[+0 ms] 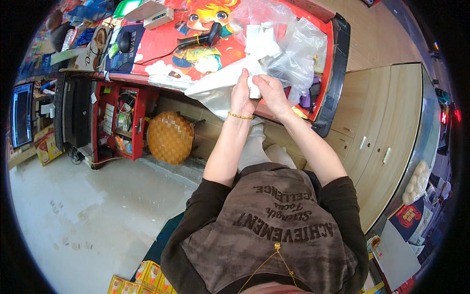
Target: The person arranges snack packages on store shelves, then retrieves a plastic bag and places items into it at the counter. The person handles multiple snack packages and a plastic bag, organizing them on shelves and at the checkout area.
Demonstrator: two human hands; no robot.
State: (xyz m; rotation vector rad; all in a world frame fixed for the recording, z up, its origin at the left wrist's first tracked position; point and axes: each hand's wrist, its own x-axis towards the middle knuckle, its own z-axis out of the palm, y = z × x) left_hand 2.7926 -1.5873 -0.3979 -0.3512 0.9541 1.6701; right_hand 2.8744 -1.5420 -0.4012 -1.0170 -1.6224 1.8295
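Observation:
Both hands meet above the front edge of a counter (pixel 158 44) with a red printed cover. My left hand (pixel 242 97), with a gold bracelet at the wrist, closes around a bunched part of a white plastic sheet or bag (pixel 213 88). Close beside it, my right hand (pixel 273 93) grips the same white bunch, thumb towards the left thumb. The loose white plastic spreads left and hangs over the counter edge. Beyond the hands lie a folded white bundle (pixel 259 40) and crumpled clear plastic bags (pixel 297 51). My palms hide part of the bunch.
A black handheld barcode scanner (pixel 200 38) with a cable lies left of the plastic, near a white box-shaped device (pixel 158 16). Below the counter stand a woven-top stool (pixel 170 137) and an open red cabinet (pixel 137 125). Wooden cabinets (pixel 374 139) flank the right side.

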